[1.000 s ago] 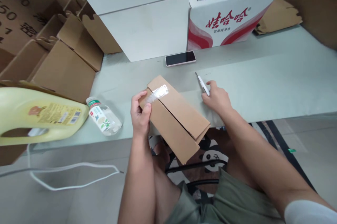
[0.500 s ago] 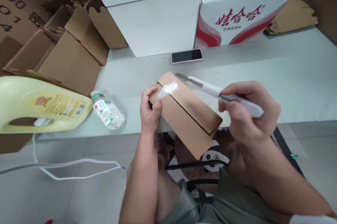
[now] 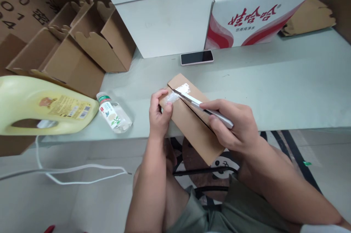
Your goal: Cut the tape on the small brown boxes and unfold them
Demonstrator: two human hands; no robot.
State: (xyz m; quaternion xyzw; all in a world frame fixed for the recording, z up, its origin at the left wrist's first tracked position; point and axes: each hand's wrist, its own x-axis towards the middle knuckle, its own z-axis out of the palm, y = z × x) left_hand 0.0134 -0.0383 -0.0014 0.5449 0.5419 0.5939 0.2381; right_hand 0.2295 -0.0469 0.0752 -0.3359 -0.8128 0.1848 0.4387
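Observation:
My left hand [image 3: 161, 116] is closed on the left end of a small brown cardboard box [image 3: 193, 127], thumb on top. The box is tilted over the table's front edge, with a seam along its upper face. A strip of clear shiny tape [image 3: 182, 90] crosses that seam near the far end. In my right hand [image 3: 236, 123] is a white utility knife [image 3: 196, 102] with its blade out. The blade tip rests at the seam, by the tape. My right hand hides the near right end of the box.
A phone [image 3: 196, 57] lies behind the box, before stacked white cartons [image 3: 167, 25] and a red-and-white water carton [image 3: 246, 17]. To the left are a plastic bottle [image 3: 114, 113], a yellow jug [image 3: 68, 107] and open cardboard boxes [image 3: 76, 65]. A white cable [image 3: 82, 169] hangs below.
My right hand has moved left with the utility knife, bringing its blade from above the box's right side onto the taped seam. My left hand keeps its hold.

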